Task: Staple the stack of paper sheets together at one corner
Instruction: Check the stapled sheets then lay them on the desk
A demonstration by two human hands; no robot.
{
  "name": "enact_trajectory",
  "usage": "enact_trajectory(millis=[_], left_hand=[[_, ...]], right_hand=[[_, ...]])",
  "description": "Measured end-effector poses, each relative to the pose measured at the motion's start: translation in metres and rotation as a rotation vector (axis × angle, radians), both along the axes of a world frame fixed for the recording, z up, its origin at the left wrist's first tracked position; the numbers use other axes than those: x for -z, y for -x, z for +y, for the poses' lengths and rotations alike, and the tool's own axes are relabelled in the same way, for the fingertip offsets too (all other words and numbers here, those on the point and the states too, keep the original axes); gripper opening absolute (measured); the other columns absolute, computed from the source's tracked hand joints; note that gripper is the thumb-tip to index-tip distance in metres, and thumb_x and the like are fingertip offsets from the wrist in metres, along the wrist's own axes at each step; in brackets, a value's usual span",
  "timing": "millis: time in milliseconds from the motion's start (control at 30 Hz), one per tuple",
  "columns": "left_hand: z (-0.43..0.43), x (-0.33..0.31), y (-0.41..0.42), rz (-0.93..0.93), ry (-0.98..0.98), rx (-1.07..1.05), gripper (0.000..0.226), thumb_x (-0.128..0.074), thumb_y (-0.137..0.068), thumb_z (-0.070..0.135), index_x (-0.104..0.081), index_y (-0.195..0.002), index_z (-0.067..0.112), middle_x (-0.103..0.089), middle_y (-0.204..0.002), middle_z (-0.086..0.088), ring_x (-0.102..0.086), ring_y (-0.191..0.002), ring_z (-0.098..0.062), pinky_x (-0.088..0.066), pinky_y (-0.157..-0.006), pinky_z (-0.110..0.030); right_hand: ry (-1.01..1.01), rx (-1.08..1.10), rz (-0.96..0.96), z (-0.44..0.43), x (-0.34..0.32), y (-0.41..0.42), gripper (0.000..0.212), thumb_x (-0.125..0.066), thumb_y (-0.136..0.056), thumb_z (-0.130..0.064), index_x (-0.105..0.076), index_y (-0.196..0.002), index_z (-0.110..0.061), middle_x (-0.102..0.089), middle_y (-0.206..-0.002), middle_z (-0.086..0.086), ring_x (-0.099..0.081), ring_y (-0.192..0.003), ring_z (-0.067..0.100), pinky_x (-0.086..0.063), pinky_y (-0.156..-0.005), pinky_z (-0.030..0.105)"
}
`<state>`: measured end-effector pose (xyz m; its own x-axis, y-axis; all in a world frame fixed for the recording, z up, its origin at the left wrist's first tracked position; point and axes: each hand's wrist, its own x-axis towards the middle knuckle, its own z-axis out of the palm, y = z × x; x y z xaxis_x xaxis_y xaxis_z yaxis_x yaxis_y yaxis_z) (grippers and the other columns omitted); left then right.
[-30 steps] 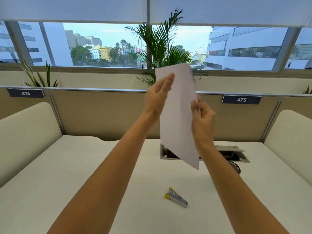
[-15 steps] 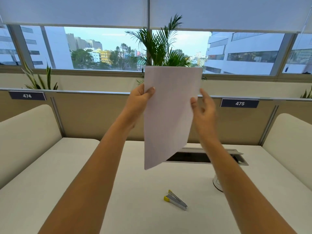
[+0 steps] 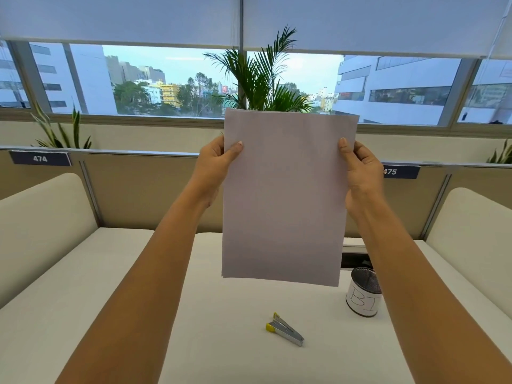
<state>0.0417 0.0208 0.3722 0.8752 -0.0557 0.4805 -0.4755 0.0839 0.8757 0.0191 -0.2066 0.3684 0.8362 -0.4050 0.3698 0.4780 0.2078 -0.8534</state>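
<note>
Left hand [image 3: 214, 164] and right hand [image 3: 360, 167] raised, thumbs forward, fingers apparently curled behind

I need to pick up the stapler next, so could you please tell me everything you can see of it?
The stapler is a small, slim one with a silvery metal body and yellow tips at its wider end. It lies on the white desk, closed or nearly so, slanting from upper left to lower right, its narrow end toward the lower right. It sits below the held-up paper and left of the mesh cup. Nothing touches it but the desk; both hands are up on the paper.
</note>
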Motion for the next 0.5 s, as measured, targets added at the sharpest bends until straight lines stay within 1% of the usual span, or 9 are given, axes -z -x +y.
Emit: enact_trajectory(millis=[67,167,233,300,367,433,500], left_hand=[[0.003,0.005,-0.002,0.022,0.011,0.004,0.018,-0.053,-0.092,0.018,-0.061,-0.109,0.016,-0.069,-0.097,0.002,-0.067,-0.084,-0.010,-0.056,-0.082,-0.034],[0.008,0.015,-0.003,0.057,-0.008,0.002,0.012,-0.057,-0.090,0.020,-0.062,-0.101,0.022,-0.069,-0.097,0.004,-0.067,-0.085,-0.011,-0.053,-0.086,-0.040],[0.012,0.022,-0.003,0.071,-0.004,0.004,0.012,-0.058,-0.089,0.019,-0.063,-0.100,0.022,-0.071,-0.094,0.007,-0.068,-0.081,-0.008,-0.054,-0.084,-0.037],[0.014,0.025,-0.003,0.070,0.014,0.005,0.013,-0.058,-0.089,0.018,-0.064,-0.099,0.022,-0.073,-0.086,0.012,-0.070,-0.076,-0.003,-0.058,-0.074,-0.028],[0.015,0.027,-0.004,0.068,0.045,-0.002,0.012,-0.059,-0.088,0.017,-0.065,-0.098,0.021,-0.074,-0.080,0.014,-0.070,-0.074,-0.002,-0.058,-0.066,-0.022],[0.015,0.027,-0.006,0.068,0.080,-0.009,0.012,-0.059,-0.088,0.016,-0.066,-0.098,0.020,-0.075,-0.078,0.014,-0.070,-0.073,-0.002,-0.057,-0.064,-0.021],[0.015,0.026,-0.006,0.065,0.099,-0.012,0.013,-0.060,-0.087,0.016,-0.066,-0.098,0.020,-0.075,-0.078,0.013,-0.070,-0.072,-0.003,-0.056,-0.062,-0.020]], right_hand=[[0.000,0.005,0.001,0.003,-0.004,-0.001,0.025,-0.061,-0.088,-0.024,-0.065,-0.109,-0.012,-0.068,-0.087,-0.006,-0.064,-0.068,0.002,-0.057,-0.065,0.022],[-0.009,0.009,0.010,0.006,-0.007,-0.001,0.026,-0.061,-0.088,-0.023,-0.065,-0.110,-0.011,-0.069,-0.086,-0.006,-0.064,-0.070,0.003,-0.056,-0.064,0.022],[-0.020,0.000,0.018,0.008,-0.009,-0.001,0.024,-0.061,-0.088,-0.024,-0.066,-0.108,-0.012,-0.069,-0.086,-0.006,-0.064,-0.073,0.006,-0.057,-0.067,0.025],[-0.017,-0.009,0.021,0.010,-0.010,-0.001,0.018,-0.061,-0.088,-0.025,-0.068,-0.101,-0.016,-0.069,-0.086,-0.006,-0.064,-0.074,0.007,-0.058,-0.069,0.026],[-0.023,-0.018,0.005,0.012,-0.012,-0.001,0.010,-0.061,-0.088,-0.025,-0.068,-0.091,-0.020,-0.069,-0.081,-0.009,-0.065,-0.068,0.002,-0.057,-0.066,0.024],[-0.041,-0.023,-0.013,0.013,-0.015,-0.001,0.008,-0.061,-0.087,-0.026,-0.068,-0.084,-0.023,-0.070,-0.074,-0.012,-0.065,-0.065,0.000,-0.057,-0.063,0.022],[-0.068,-0.020,-0.021,0.012,-0.018,-0.002,0.009,-0.061,-0.087,-0.028,-0.067,-0.082,-0.024,-0.071,-0.076,-0.012,-0.065,-0.073,0.004,-0.057,-0.070,0.026]])
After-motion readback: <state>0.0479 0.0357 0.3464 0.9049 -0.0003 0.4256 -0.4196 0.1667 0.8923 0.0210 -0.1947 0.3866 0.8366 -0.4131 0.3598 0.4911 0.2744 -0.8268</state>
